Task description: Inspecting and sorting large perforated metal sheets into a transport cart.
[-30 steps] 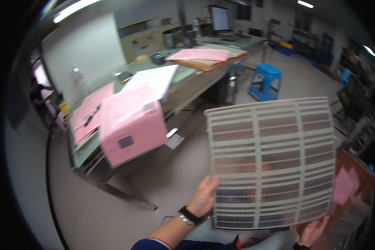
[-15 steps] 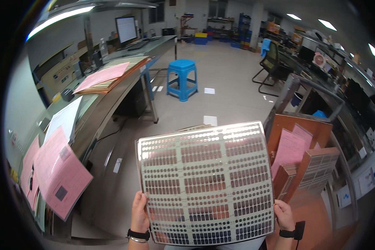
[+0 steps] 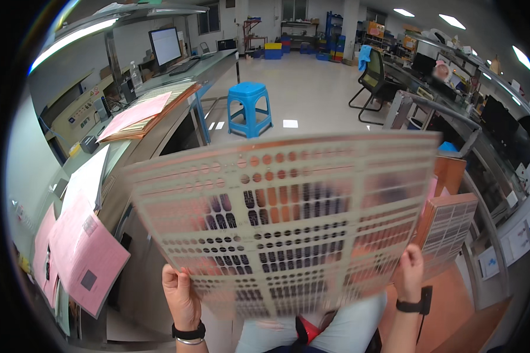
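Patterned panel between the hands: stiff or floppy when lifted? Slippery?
Probably fairly stiff: the panel spans from left hand to right hand, held near its sides, without obvious sag.
Possibly slippery: orange and dark patches across its pattern look like reflections, suggesting a smooth face.
Likely light for its size: its edges look thin, though motion blur softens them.

The panel is of pale grey-green colour, and its pattern is made of rows of round and long shapes, which appear dark blue, orange and pinkish; some parts of it are blurred. The hanging sheet is pink, with one dark grey square. The bench has a greenish top. The stool is bright blue, the chair has a green back, and its cloth is light blue. Both wristbands are black.
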`<state>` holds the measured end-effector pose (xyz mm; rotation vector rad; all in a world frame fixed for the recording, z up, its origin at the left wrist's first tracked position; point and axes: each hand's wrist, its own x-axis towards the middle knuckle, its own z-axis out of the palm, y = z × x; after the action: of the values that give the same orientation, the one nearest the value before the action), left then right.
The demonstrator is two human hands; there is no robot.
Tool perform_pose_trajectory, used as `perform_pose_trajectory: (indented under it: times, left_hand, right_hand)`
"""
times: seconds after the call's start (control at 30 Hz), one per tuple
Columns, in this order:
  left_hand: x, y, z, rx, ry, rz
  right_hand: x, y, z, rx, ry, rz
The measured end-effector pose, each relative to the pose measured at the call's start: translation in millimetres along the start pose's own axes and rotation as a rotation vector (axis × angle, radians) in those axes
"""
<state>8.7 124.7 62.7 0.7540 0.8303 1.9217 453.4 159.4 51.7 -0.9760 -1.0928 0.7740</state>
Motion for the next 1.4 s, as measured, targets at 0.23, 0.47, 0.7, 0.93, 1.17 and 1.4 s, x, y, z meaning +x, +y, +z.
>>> perform_pose_trajectory:
  times: [0.23, 0.47, 0.7, 0.93, 1.17, 1.4]
  left_hand:
    - [30, 6, 32, 0.882, -0.356, 0.521]
    - [28, -12, 10, 1.055, -0.261, 0.419]
    - [34, -17, 30, 0.471, -0.008, -0.067]
    - [-24, -60, 3, -0.511, -0.12, -0.593]
    - [-60, -72, 60, -0.403, -0.054, -0.608]
    - [-41, -67, 12, -0.337, -0.081, -0.613]
  right_hand:
    - [54, -14, 27, 0.663, -0.209, 0.4]
    - [11, -23, 56, 0.292, -0.067, 0.284]
    - [13, 32, -4, 0.561, -0.173, 0.736]
    - [-4, 11, 56, 0.794, -0.097, 0.433]
    - [-35, 15, 86, 0.824, -0.074, 0.351]
    - [-41, 7, 34, 0.68, -0.314, 0.544]
